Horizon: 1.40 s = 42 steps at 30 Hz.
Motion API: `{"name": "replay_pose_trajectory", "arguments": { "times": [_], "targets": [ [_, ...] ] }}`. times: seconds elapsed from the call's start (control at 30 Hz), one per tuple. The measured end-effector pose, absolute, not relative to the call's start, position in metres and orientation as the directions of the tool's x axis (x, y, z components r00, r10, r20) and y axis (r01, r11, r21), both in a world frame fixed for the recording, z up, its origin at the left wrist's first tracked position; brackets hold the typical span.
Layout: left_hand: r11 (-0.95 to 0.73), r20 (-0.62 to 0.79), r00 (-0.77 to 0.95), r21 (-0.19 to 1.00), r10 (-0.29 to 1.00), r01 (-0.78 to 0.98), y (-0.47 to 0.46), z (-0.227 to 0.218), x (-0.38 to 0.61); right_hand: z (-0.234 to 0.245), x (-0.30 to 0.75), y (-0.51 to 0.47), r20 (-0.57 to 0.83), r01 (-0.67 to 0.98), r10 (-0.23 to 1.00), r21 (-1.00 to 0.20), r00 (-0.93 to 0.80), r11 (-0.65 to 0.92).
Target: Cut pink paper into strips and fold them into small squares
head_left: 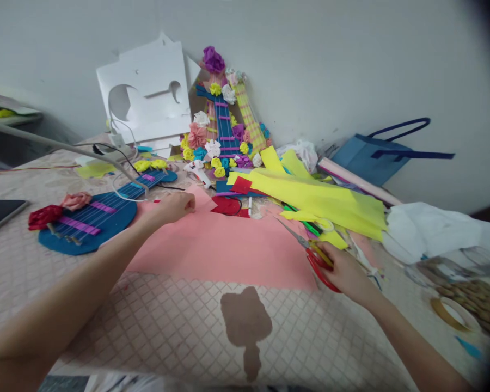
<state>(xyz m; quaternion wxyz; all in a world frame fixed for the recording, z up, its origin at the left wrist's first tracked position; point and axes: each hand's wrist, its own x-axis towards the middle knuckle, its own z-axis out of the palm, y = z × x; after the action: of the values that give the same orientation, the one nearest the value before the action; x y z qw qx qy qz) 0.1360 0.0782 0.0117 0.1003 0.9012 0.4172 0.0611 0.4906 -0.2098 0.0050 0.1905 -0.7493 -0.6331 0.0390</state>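
A wide sheet of pink paper [224, 250] lies across the table in front of me. My left hand [182, 203] is closed at the sheet's far left part, its fingers curled; what they hold, if anything, is hidden. In my right hand [345, 269] is a pair of scissors [319, 263] with red and yellow handles. The blades point away and to the left, over the right part of the pink sheet. Red paper scraps [228, 206] lie just beyond the sheet. A blue paper guitar [114, 218] with purple strips and paper flowers rests left of it, partly behind my left forearm.
Yellow paper [318, 201] is heaped at the right, near a blue bag [371, 158] and white plastic [445, 228]. A glue gun [198, 173] lies before flower-covered paper guitars [224, 122]. A white cable [85, 149] crosses the left side; a tape roll [453, 314] is front right.
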Motion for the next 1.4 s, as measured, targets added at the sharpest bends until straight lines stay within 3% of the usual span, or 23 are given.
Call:
{"name": "replay_pose_trajectory", "arguments": {
  "times": [0.27,0.37,0.57,0.77,0.9,1.1,1.4],
  "targets": [
    [-0.649,0.150,0.632,0.216,0.761,0.730,0.023,0.018,0.169,-0.007,0.509,-0.226,0.143,0.946,0.942,-0.160,0.304,-0.281],
    [-0.767,0.139,0.790,0.386,0.597,0.512,-0.021,0.014,0.201,-0.008,0.514,-0.232,0.114,0.956,0.953,-0.122,0.279,-0.266],
    [-0.823,0.106,0.891,0.444,0.442,0.355,-0.062,0.003,0.272,-0.004,0.529,-0.247,0.021,0.977,0.981,-0.096,0.195,-0.192],
    [-0.754,-0.014,0.886,0.520,0.463,0.402,-0.064,0.002,0.306,-0.003,0.550,-0.274,-0.024,0.980,0.984,-0.086,0.176,-0.177],
    [-0.698,-0.078,0.918,0.625,0.388,0.348,-0.060,-0.003,0.307,-0.003,0.561,-0.296,-0.063,0.979,0.986,-0.122,0.157,-0.163],
    [-0.624,-0.056,0.938,0.733,0.343,0.272,-0.052,0.001,0.304,-0.003,0.571,-0.323,-0.062,0.989,0.992,-0.092,0.107,-0.113],
    [-0.571,-0.024,0.947,0.793,0.321,0.214,-0.047,0.003,0.299,0.004,0.550,-0.315,-0.065,0.997,0.998,-0.074,0.009,-0.014]
  ]
}}
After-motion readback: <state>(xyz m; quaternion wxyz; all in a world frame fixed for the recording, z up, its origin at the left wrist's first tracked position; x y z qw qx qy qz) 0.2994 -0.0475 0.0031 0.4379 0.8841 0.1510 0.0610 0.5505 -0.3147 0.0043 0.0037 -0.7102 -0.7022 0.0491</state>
